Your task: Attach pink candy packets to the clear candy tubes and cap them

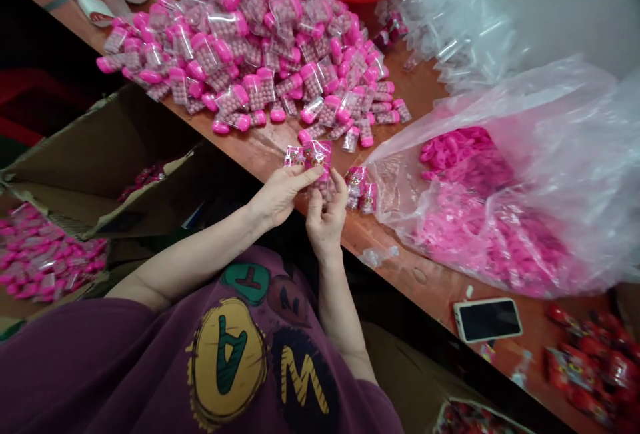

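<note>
Head view: a small clear plastic packet (318, 159) with pink-and-gold printing is pinched between the left hand (283, 195) and the right hand (324, 221), just over the near edge of a wooden table (425, 274). The left hand is held nearly flat, its fingers extended across the packet, while the right hand's fingers are curled narrowly around it from below. One clear tube of round pink beads (321, 186) is seen through the plastic, its long axis pointing down toward the purple printed shirt (150, 367); its cap end cannot be made out. Another printed packet (295, 157) is held just beside it, and two more packets (357, 187) lie by the right hand. Beyond the hands, a heap of capped tubes (250, 67), too many to count, is piled on the table, their glossy pink caps pointing in all directions. To the right, a crumpled polythene bag (465, 207) holds loose pink caps, and a phone (487, 319) lies near the table's edge beside a heap of red foil packets (585, 367). Past the left edge, a cardboard box (100, 181) is filled with pink packets (35, 254).
</note>
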`<state>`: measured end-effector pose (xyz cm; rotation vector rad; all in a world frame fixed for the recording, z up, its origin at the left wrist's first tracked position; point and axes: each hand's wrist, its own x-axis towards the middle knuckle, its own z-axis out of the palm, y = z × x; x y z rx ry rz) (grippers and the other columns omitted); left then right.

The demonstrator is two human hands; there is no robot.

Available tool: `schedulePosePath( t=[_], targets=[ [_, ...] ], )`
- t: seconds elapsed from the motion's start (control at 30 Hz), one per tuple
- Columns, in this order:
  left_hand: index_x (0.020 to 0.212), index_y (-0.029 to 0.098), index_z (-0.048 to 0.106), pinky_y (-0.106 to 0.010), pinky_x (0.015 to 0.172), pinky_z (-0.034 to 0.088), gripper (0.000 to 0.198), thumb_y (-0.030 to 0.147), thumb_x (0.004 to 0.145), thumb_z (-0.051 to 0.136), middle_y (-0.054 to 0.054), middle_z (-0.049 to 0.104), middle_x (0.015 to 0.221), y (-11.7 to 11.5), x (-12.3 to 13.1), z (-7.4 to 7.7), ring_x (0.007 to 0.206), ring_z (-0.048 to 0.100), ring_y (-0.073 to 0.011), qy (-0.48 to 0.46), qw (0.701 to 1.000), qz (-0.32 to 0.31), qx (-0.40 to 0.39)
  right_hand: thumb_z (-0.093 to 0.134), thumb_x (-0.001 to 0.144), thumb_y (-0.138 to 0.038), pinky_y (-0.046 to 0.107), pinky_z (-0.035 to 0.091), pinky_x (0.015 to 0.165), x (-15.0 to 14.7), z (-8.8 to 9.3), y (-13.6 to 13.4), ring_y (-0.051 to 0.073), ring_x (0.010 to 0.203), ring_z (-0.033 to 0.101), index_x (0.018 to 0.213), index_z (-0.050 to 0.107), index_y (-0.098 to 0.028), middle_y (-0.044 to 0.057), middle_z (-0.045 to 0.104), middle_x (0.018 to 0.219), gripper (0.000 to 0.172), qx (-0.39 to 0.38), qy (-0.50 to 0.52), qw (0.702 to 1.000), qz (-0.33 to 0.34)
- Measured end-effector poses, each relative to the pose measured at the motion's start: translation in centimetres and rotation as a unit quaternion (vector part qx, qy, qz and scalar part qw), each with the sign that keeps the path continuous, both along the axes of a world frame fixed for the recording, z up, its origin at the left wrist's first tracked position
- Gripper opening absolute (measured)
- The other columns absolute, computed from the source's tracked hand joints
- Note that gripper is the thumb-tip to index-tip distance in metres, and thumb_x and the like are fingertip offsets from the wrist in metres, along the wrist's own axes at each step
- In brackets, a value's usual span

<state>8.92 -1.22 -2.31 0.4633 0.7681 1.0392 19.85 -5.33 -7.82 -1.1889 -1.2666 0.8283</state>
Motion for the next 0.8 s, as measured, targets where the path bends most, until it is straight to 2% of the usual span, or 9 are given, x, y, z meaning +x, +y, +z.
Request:
schedulePosePath(
  t=[0.07, 0.17, 0.3, 0.37, 0.43, 0.5, 0.63, 0.7, 0.8],
  targets=[
    [0.078, 0.012, 0.074, -0.021, 0.059, 0.049, 0.033, 0.039, 0.079, 0.093, -0.003, 0.070, 0.069, -0.2, 0.1, -0.2, 0.060, 0.063, -0.0094, -0.009, 0.999, -0.027, -0.028, 0.060, 0.104, -0.050, 0.042, 0.062, 0.106, -0.2, -0.1, -0.3, 0.021, 0.116, 0.073, 0.150, 0.048, -0.031, 0.011, 0.063, 0.140, 0.051, -0.024, 0.041, 0.999, -0.001],
    [0.077, 0.013, 0.073, -0.021, 0.051, 0.042, 0.030, 0.038, 0.083, 0.090, -0.002, 0.066, 0.065, -0.8, 0.7, -0.5, 0.054, 0.057, -0.0084, 0.005, 0.999, -0.024, -0.038, 0.051, 0.106, -0.054, 0.041, 0.068, 0.090, -0.7, 0.0, -0.9, 0.020, 0.098, 0.075, 0.153, 0.042, -0.033, 0.010, 0.066, 0.125, 0.053, -0.085, 0.108, 0.990, -0.001],
    [0.082, 0.014, 0.074, -0.021, 0.065, 0.051, 0.030, 0.038, 0.081, 0.091, -0.002, 0.071, 0.074, -2.1, 1.3, -0.7, 0.065, 0.063, -0.0095, 0.013, 0.999, 0.012, -0.032, 0.052, 0.105, -0.056, 0.044, 0.063, 0.105, -0.6, -0.1, -1.8, 0.024, 0.117, 0.072, 0.156, 0.042, -0.028, 0.015, 0.062, 0.141, 0.058, -0.065, 0.002, 0.997, -0.039],
    [0.081, 0.014, 0.074, -0.023, 0.073, 0.053, 0.032, 0.040, 0.080, 0.091, -0.002, 0.073, 0.077, -2.7, 1.2, -0.8, 0.068, 0.065, -0.0100, 0.027, 0.999, 0.020, -0.025, 0.053, 0.105, -0.055, 0.044, 0.062, 0.104, -0.3, -0.2, -2.2, 0.025, 0.116, 0.073, 0.157, 0.042, -0.026, 0.016, 0.065, 0.139, 0.060, -0.065, -0.045, 0.997, -0.026],
    [0.080, 0.013, 0.075, -0.023, 0.076, 0.053, 0.032, 0.041, 0.081, 0.090, -0.002, 0.073, 0.076, -3.3, 0.9, -1.1, 0.069, 0.064, -0.0100, 0.047, 0.998, 0.021, -0.024, 0.053, 0.106, -0.055, 0.042, 0.064, 0.099, -0.1, -0.4, -2.6, 0.023, 0.109, 0.075, 0.158, 0.042, -0.027, 0.014, 0.068, 0.134, 0.060, -0.082, -0.029, 0.996, 0.012],
    [0.080, 0.013, 0.076, -0.023, 0.075, 0.051, 0.030, 0.040, 0.084, 0.088, -0.003, 0.073, 0.076, -3.7, 0.7, -1.4, 0.070, 0.063, -0.0102, 0.056, 0.998, 0.027, -0.029, 0.052, 0.106, -0.055, 0.040, 0.065, 0.097, -0.3, -0.6, -3.0, 0.021, 0.111, 0.074, 0.157, 0.043, -0.030, 0.013, 0.067, 0.139, 0.057, -0.099, 0.023, 0.994, 0.033],
    [0.083, 0.012, 0.076, -0.021, 0.069, 0.047, 0.026, 0.036, 0.087, 0.085, -0.003, 0.072, 0.078, -4.1, 0.5, -2.0, 0.071, 0.061, -0.0094, 0.038, 0.997, 0.044, -0.050, 0.054, 0.106, -0.053, 0.038, 0.063, 0.101, -0.9, -1.2, -3.4, 0.020, 0.122, 0.071, 0.154, 0.047, -0.033, 0.011, 0.057, 0.154, 0.052, -0.109, 0.086, 0.990, 0.017],
    [0.086, 0.013, 0.076, -0.021, 0.070, 0.047, 0.021, 0.032, 0.087, 0.085, -0.002, 0.071, 0.079, -4.0, 0.5, -2.1, 0.071, 0.060, -0.0089, 0.017, 0.998, 0.039, -0.053, 0.056, 0.105, -0.055, 0.035, 0.065, 0.092, -1.1, -1.4, -3.6, 0.018, 0.109, 0.073, 0.152, 0.047, -0.034, 0.010, 0.059, 0.151, 0.053, -0.116, 0.095, 0.989, 0.010],
    [0.085, 0.013, 0.076, -0.022, 0.074, 0.050, 0.017, 0.028, 0.085, 0.085, -0.003, 0.072, 0.080, -3.8, 0.1, -2.0, 0.072, 0.062, -0.0095, -0.004, 0.998, 0.018, -0.052, 0.059, 0.103, -0.058, 0.033, 0.066, 0.074, -1.2, -1.6, -4.0, 0.015, 0.082, 0.072, 0.157, 0.039, -0.037, 0.007, 0.068, 0.129, 0.062, -0.135, 0.104, 0.985, 0.019]
  ],
)
